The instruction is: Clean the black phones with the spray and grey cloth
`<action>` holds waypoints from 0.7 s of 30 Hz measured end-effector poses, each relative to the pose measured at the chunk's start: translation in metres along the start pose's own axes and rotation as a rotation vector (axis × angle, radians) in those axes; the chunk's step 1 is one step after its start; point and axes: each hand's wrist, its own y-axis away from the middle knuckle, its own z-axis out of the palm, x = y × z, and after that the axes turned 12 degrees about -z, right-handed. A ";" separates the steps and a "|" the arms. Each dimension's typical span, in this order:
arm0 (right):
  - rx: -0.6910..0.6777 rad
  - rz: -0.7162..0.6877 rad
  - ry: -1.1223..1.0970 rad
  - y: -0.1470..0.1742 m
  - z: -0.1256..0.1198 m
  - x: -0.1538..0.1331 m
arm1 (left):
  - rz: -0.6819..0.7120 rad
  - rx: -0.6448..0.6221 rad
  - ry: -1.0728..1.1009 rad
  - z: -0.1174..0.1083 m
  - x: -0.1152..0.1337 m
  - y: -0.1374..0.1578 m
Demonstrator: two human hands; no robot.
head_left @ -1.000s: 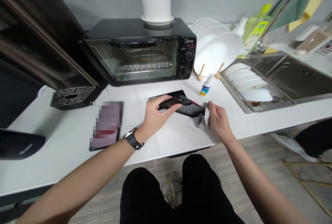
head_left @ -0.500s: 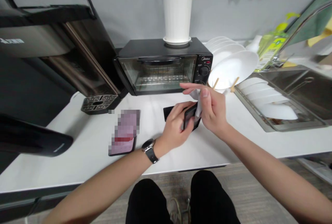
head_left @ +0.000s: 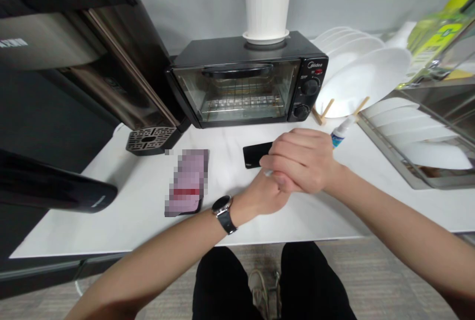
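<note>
my right hand (head_left: 306,161) is lying over my left hand (head_left: 269,196), the two touching above the counter (head_left: 141,231). the fingers of the right are bending down in a closed curl, and they are gripping a pale wipe (head_left: 267,173), of which only a small bit is peeking out below them. my left hand is reaching in underneath, and its palm and most of its fingers are hiding behind the right, so i cannot tell what it is gripping or how tightly it is closing. i am wearing a watch (head_left: 223,213) with a dark strap on my left wrist.

just beyond my hands a black phone (head_left: 256,156) is lying flat on the counter, its right end disappearing behind my right hand. off to the left, well apart from it, another phone (head_left: 187,181) is lying flat, its face showing only as blurred pink and red blocks. just past my right hand a small spray bottle (head_left: 338,134) is standing, its lower part hiding behind that hand.

behind the black phone a toaster oven (head_left: 237,87) is sitting with its door shut, and a white pot (head_left: 267,3) is standing on top of it. to its right white plates (head_left: 365,82) are leaning in a wooden rack (head_left: 326,111), and farther right white bowls (head_left: 408,124) are sitting in a row at the sink. to its left a dark drinks machine (head_left: 111,72) is standing.
</note>
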 end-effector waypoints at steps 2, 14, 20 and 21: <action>0.096 0.022 0.032 0.004 0.000 0.005 | 0.032 0.026 0.075 -0.003 0.006 -0.001; 0.700 0.194 -0.268 0.019 0.014 0.007 | 0.084 0.107 0.139 -0.005 0.001 -0.012; 0.739 0.463 -0.436 0.022 0.018 0.013 | -0.025 0.016 0.263 -0.008 -0.003 -0.013; 0.736 0.508 -0.457 0.023 0.020 0.015 | -0.040 0.005 0.292 -0.008 -0.004 -0.013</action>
